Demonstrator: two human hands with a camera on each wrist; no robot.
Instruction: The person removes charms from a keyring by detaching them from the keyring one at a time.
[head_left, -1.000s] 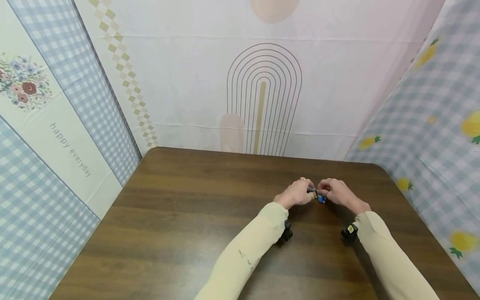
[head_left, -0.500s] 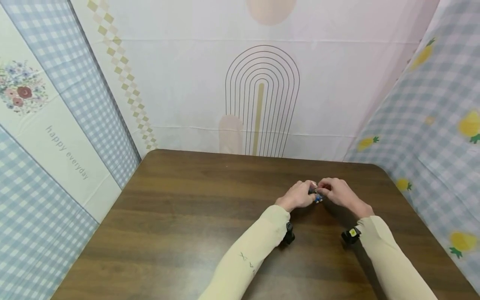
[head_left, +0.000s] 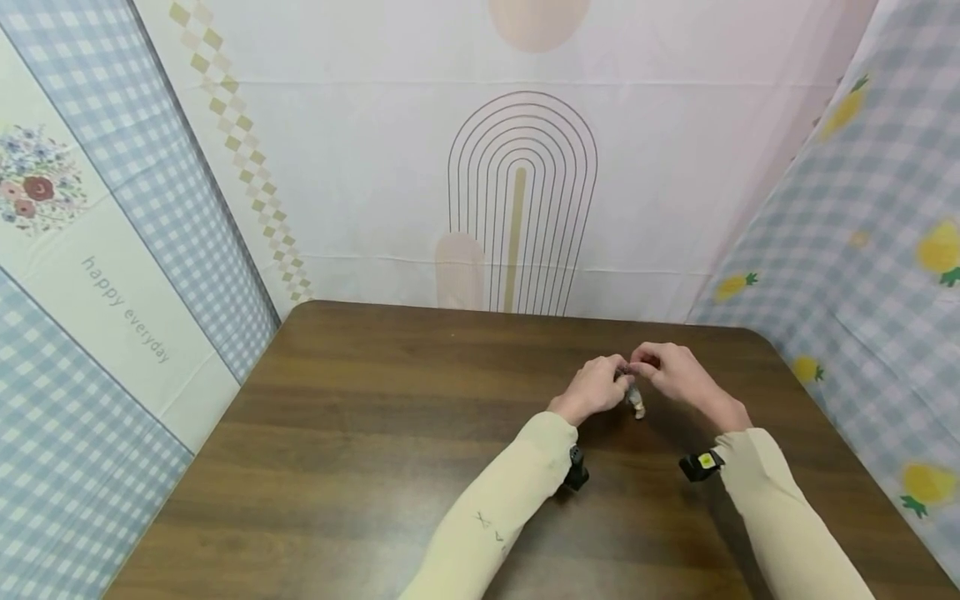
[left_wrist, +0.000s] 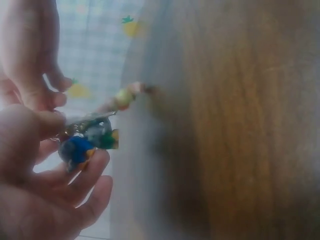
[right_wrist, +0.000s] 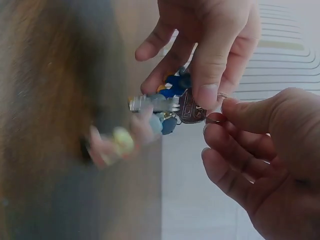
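Note:
My left hand [head_left: 596,387] holds a keychain [head_left: 637,403] with its thumb pressed on a flat, dark metal piece [right_wrist: 191,109] that has raised markings. My right hand [head_left: 678,373] pinches a thin metal ring [right_wrist: 215,119] at the end of that piece, the fingertips of both hands almost meeting. Small charms dangle below: a blue figure [left_wrist: 76,150], a green one [left_wrist: 105,140], and a longer, motion-blurred figure with a yellow part [right_wrist: 122,141]. A pale, shiny strip [right_wrist: 156,104] lies beside the metal piece; its kind is unclear. Fingers partly hide the ring.
Both hands are over the right rear part of a brown wooden table [head_left: 375,433]. A white patterned cloth [head_left: 360,167] hangs behind it, with checked cloths [head_left: 862,275] at the sides. Black wrist devices [head_left: 700,465] sit at both cuffs.
The right hand has risen slightly and moved a little left. Charms that were bunched between the hands now hang lower, with a pale one showing instead of the blue.

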